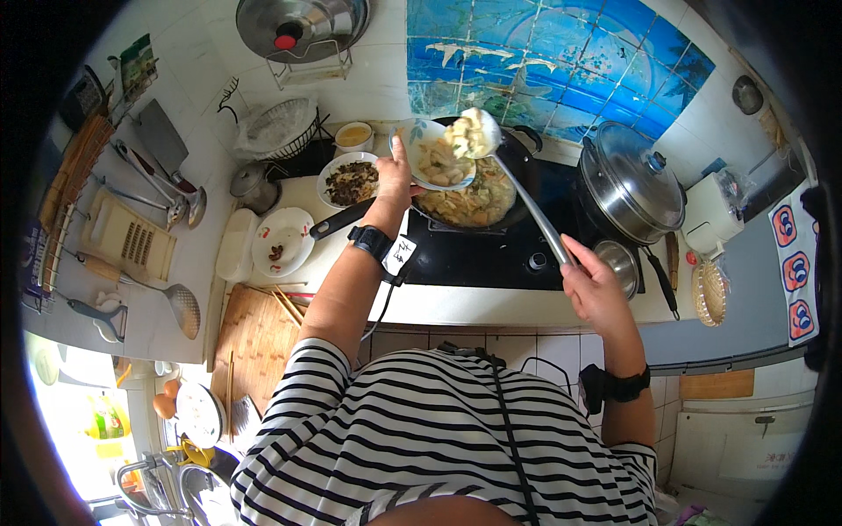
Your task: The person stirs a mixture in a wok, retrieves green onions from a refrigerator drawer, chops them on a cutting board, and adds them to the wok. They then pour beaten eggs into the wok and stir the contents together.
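My left hand (pixel 395 172) grips the rim of a patterned bowl (pixel 416 135), thumb over its edge. Pieces of food in broth lie in the bowl, which is tilted above a black wok (pixel 526 167). A metal ladle (pixel 529 197) is in my right hand (pixel 595 286), held by its handle. Heaped with pale food pieces (pixel 470 135), the ladle's head is at the bowl's far right side. Below the bowl, stewed food (pixel 470 200) fills the wok. The wok's black handle (pixel 342 220) points left, under my left forearm.
Left of the wok are a bowl of dark chopped food (pixel 348 184), a cup of yellow liquid (pixel 354 137) and a plate with scraps (pixel 283 243). A lidded steel pot (pixel 631 177) stands on the right of the black stove (pixel 487 260). Chopsticks touch the wooden cutting board (pixel 253 342).
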Demonstrator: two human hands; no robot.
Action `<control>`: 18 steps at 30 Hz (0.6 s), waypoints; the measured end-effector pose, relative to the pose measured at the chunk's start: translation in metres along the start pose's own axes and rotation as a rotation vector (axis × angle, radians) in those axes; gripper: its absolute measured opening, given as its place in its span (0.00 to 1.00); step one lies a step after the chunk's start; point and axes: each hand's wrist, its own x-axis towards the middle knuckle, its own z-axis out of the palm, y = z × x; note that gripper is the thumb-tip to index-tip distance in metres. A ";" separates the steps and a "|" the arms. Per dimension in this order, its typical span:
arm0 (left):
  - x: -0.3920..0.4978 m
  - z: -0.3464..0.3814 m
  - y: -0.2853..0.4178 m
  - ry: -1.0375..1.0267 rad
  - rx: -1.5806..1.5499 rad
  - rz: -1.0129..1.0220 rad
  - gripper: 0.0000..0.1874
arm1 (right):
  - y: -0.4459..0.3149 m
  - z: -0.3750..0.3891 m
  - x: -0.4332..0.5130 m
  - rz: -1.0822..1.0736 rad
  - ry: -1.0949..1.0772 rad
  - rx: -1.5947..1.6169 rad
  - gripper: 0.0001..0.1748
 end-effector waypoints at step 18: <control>-0.007 0.012 -0.010 -0.232 -0.207 -0.133 0.43 | -0.028 -0.009 -0.020 0.138 -0.159 -0.023 0.28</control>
